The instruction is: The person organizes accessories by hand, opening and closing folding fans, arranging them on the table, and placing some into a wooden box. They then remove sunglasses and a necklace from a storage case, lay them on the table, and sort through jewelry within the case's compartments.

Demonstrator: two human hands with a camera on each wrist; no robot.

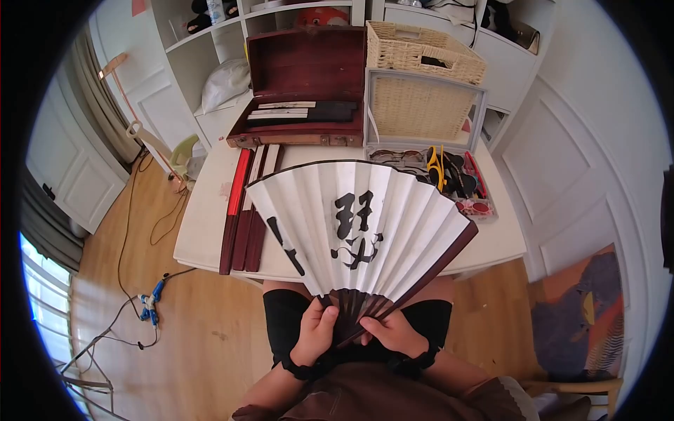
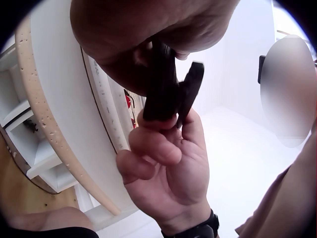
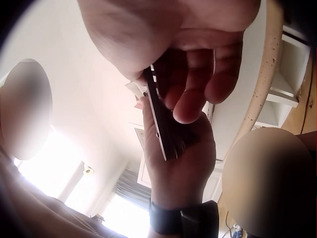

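A white folding fan (image 1: 400, 231) with black brush characters and dark ribs is spread wide above the near table edge. The left hand (image 1: 316, 333) grips its lower left ribs, thumb on top. On the lower right side the right hand (image 1: 397, 335) pinches the ribs near the pivot. In the left wrist view the dark fan base (image 2: 163, 89) runs between the left hand (image 2: 153, 22) and the right hand (image 2: 173, 173) below. The right wrist view shows the fan's edge (image 3: 166, 129) under the right hand (image 3: 173, 29), against the left hand (image 3: 185, 168).
Folded fans (image 1: 253, 231) lie at the table's left. Behind stands an open dark red case (image 1: 305, 70) with more fans. An open display box (image 1: 481, 144) of glasses sits at the right, a wicker basket (image 1: 393, 45) behind it. The white table (image 1: 196, 231) holds these.
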